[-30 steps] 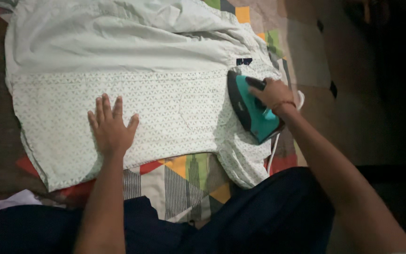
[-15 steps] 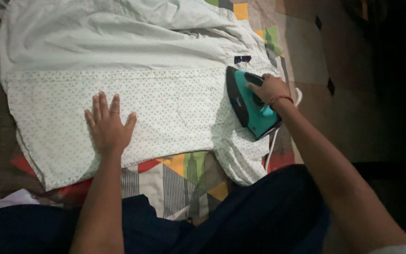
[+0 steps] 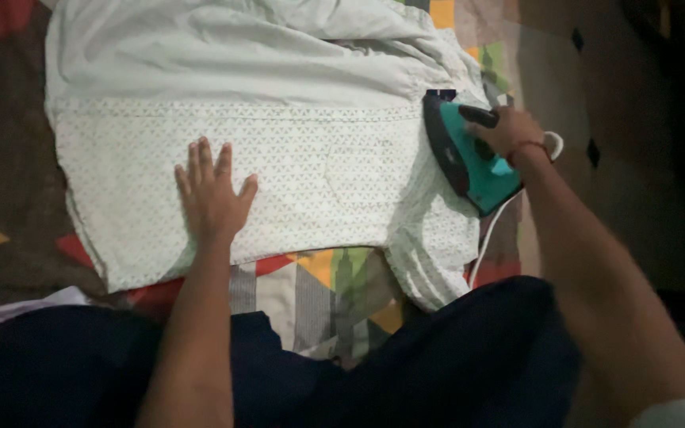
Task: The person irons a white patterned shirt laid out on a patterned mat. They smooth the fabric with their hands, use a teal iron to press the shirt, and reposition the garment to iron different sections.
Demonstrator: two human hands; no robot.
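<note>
- The left hand lies flat and wide open on a pale white cotton shirt with tiny dots. Its fingers are spread and point to the top of the frame. It holds nothing; it only presses down on the cloth.
- The right hand is closed around the dark handle of a teal and black plastic clothes iron. A thin red thread band goes around that wrist.
- The iron sits at the right side of the frame, on the right edge of the shirt. Its pointed tip faces the top of the frame.
- A white cord hangs down from the back of the iron toward the bottom of the frame.
- The shirt fills the upper middle of the frame. The part under the left hand looks flat and smooth. The part near the top edge is plain, puffy and full of folds.
- Under the shirt lies a colourful patchwork cloth with triangles of red, yellow, green and grey. It peeks out below the shirt and in the upper right.
- Dark blue trousers on the person's legs fill the bottom of the frame.
- The far right of the frame is too dark to make out.
</note>
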